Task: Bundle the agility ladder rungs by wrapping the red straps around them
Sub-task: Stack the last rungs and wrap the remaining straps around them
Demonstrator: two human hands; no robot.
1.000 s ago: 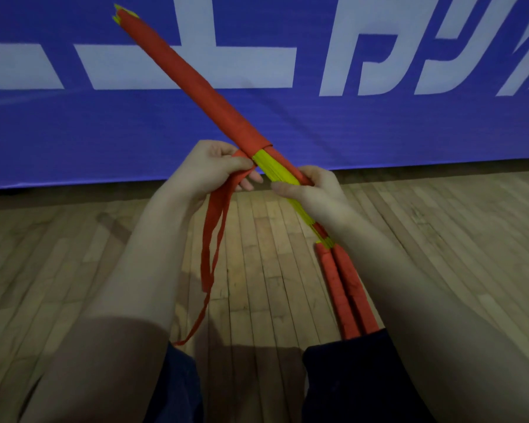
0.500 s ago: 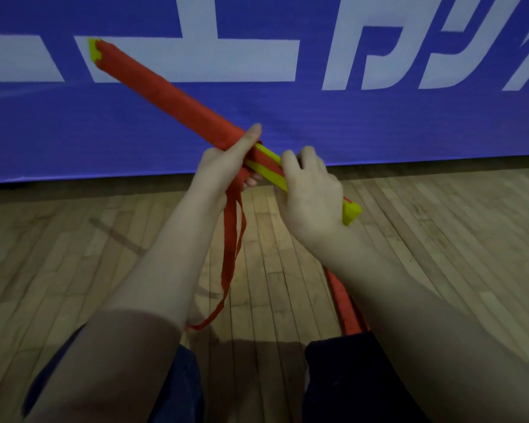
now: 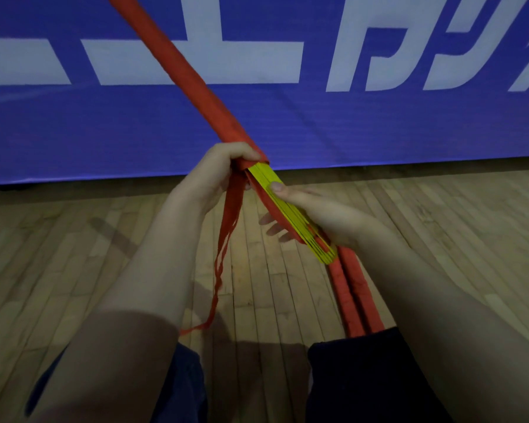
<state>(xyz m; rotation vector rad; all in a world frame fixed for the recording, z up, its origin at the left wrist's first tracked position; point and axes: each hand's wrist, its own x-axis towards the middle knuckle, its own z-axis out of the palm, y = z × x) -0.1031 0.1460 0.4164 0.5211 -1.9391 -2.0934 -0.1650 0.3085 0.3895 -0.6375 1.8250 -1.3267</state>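
A stack of flat yellow ladder rungs (image 3: 283,198) slants from upper left down to the right between my hands. Its upper length is wrapped in red strap (image 3: 180,64) and runs out of the top of the frame. My left hand (image 3: 217,175) grips the loose red straps (image 3: 228,227) at the edge of the wrapped part; their ends dangle toward the floor. My right hand (image 3: 315,209) holds the bare yellow rungs, thumb on top and fingers underneath. Two red wrapped bundles (image 3: 353,296) lie on the floor below the rungs' near end.
I sit on a wooden plank floor (image 3: 440,227), with my dark-clothed legs (image 3: 364,380) at the bottom of the view. A blue banner (image 3: 379,126) with large white letters stands close ahead along the floor.
The bundle has swung steeper, its far end now out of the top of the frame. My right hand turned from gripping over the rungs to thumb on top, and more bare yellow shows.
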